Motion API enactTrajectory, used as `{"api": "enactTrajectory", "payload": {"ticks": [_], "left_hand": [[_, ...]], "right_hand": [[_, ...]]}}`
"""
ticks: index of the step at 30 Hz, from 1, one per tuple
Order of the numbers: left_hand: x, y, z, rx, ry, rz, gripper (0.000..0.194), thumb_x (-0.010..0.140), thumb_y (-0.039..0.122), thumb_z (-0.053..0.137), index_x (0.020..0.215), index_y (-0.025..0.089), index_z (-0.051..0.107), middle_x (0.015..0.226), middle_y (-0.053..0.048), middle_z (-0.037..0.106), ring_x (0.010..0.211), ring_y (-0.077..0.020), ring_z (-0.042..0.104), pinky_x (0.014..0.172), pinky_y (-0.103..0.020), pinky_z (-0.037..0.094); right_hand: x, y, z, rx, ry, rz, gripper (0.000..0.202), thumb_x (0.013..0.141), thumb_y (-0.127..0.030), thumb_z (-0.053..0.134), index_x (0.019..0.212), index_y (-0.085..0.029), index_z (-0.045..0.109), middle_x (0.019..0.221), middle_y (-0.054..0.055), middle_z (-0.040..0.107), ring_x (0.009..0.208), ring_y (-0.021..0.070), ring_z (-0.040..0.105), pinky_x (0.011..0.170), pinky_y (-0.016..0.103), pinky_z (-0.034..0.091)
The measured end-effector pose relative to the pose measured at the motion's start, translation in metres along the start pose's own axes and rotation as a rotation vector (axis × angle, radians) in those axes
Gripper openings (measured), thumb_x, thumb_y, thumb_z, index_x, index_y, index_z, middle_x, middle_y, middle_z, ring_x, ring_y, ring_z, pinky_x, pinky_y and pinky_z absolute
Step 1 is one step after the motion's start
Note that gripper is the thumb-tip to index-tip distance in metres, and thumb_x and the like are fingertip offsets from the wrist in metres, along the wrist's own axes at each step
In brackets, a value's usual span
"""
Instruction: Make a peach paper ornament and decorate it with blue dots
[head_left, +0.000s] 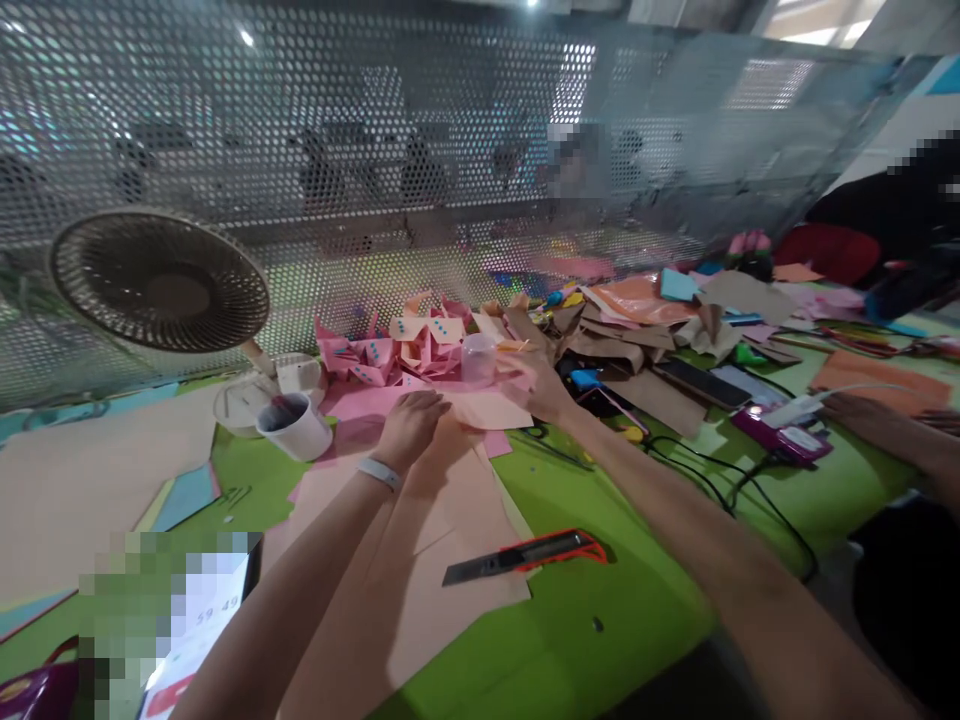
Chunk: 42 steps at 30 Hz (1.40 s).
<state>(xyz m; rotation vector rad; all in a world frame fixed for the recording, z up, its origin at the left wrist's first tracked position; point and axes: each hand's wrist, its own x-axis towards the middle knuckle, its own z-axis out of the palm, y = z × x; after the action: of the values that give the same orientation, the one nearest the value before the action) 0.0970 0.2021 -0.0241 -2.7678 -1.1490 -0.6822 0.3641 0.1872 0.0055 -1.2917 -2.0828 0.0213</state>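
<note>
My left hand [405, 432], with a pale band at its wrist, lies over peach paper, its fingers together at the near-left end of a small peach paper piece [491, 409]. At the right end of that piece is my right hand [546, 388], its fingers partly hidden and seeming to grip the paper's edge. Just behind stands a translucent plastic cup [478, 360]. Folded pink and peach paper shapes [427, 345] with blue dots are heaped beyond it. A long peach sheet [420, 560] runs beneath my left arm, and an orange-edged utility knife [525, 556] rests on it, blade out.
A round fan [161, 282] and a white cup [294, 427] stand at left. A lit phone [199, 625] lies near my left forearm. Scissors [551, 447], brown paper scraps [660, 400] and a purple power strip [780, 435] with black cables lie right. Another person's arm [885, 430] reaches in.
</note>
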Motion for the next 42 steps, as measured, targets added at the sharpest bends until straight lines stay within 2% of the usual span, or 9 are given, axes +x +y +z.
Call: {"api": "enactTrajectory", "payload": {"ticks": [2,6,10,19,26,29,32,39,42], "left_hand": [[0.002,0.000,0.003,0.014,-0.021,-0.012,0.032,0.090,0.013,0.051,0.113,0.019,0.071,0.122,-0.011,0.069,0.115,-0.0260,0.060,0.097,-0.044,0.047],[0.007,-0.001,0.010,0.046,-0.055,-0.048,0.033,0.090,0.013,0.050,0.114,0.020,0.070,0.124,-0.011,0.067,0.116,-0.0262,0.059,0.097,-0.044,0.046],[0.010,-0.001,0.015,0.049,-0.095,-0.041,0.033,0.090,0.014,0.050,0.116,0.020,0.069,0.125,-0.010,0.067,0.118,-0.0258,0.057,0.100,-0.043,0.044],[0.033,-0.002,0.024,0.056,-0.126,-0.131,0.037,0.089,0.012,0.048,0.120,0.017,0.067,0.126,-0.014,0.065,0.122,-0.0300,0.054,0.100,-0.048,0.042],[0.028,-0.003,0.031,0.026,-0.101,-0.193,0.045,0.084,0.008,0.050,0.126,0.018,0.063,0.137,-0.013,0.058,0.131,-0.0287,0.048,0.107,-0.043,0.039],[0.014,0.000,0.015,0.033,-0.076,-0.217,0.046,0.084,0.009,0.049,0.128,0.017,0.060,0.142,-0.013,0.053,0.134,-0.0274,0.045,0.110,-0.042,0.035],[-0.007,0.006,-0.007,0.017,-0.071,-0.293,0.040,0.089,0.018,0.047,0.127,0.016,0.061,0.141,-0.015,0.053,0.133,-0.0295,0.045,0.109,-0.045,0.035],[-0.052,0.018,-0.030,-0.162,-0.198,-0.542,0.048,0.086,0.039,0.058,0.127,0.013,0.058,0.107,-0.014,0.070,0.094,-0.0264,0.068,0.075,-0.034,0.052],[-0.059,0.021,-0.031,-0.212,-0.230,-0.547,0.064,0.076,0.047,0.070,0.128,0.014,0.055,0.109,-0.013,0.069,0.092,-0.0253,0.068,0.073,-0.031,0.051]], "right_hand": [[0.024,-0.004,0.003,-0.079,0.084,0.084,0.061,0.087,-0.044,0.055,0.140,-0.016,0.049,0.138,0.014,0.056,0.131,0.0304,0.047,0.108,0.045,0.038],[0.058,-0.008,0.023,-0.288,0.032,0.209,0.079,0.084,-0.048,0.061,0.148,-0.009,0.034,0.143,0.022,0.048,0.137,0.0369,0.037,0.112,0.051,0.029],[0.069,0.000,0.039,-0.297,-0.017,0.257,0.071,0.083,-0.043,0.063,0.143,-0.012,0.042,0.136,0.021,0.055,0.132,0.0357,0.044,0.109,0.051,0.031],[0.081,0.007,0.014,-0.214,0.136,0.288,0.059,0.084,-0.047,0.061,0.133,-0.016,0.052,0.133,0.017,0.058,0.126,0.0343,0.049,0.110,0.053,0.028],[0.056,0.003,0.021,-0.226,-0.051,0.262,0.063,0.084,-0.042,0.062,0.138,-0.015,0.048,0.139,0.018,0.053,0.132,0.0370,0.044,0.112,0.061,0.022],[0.048,-0.001,0.015,-0.209,0.030,0.269,0.067,0.086,-0.043,0.058,0.144,-0.014,0.040,0.147,0.018,0.044,0.136,0.0355,0.039,0.112,0.057,0.026],[0.038,-0.013,0.009,-0.146,0.109,0.207,0.053,0.088,-0.035,0.054,0.136,-0.014,0.050,0.141,0.017,0.051,0.131,0.0323,0.044,0.110,0.049,0.032],[-0.017,-0.064,0.025,0.067,-0.209,0.079,0.022,0.088,-0.028,0.057,0.098,-0.015,0.072,0.096,0.010,0.071,0.088,0.0219,0.065,0.080,0.035,0.051],[-0.052,-0.084,0.017,0.126,-0.327,-0.045,0.031,0.085,-0.036,0.065,0.108,-0.016,0.070,0.107,0.011,0.070,0.102,0.0242,0.063,0.090,0.039,0.050]]}}
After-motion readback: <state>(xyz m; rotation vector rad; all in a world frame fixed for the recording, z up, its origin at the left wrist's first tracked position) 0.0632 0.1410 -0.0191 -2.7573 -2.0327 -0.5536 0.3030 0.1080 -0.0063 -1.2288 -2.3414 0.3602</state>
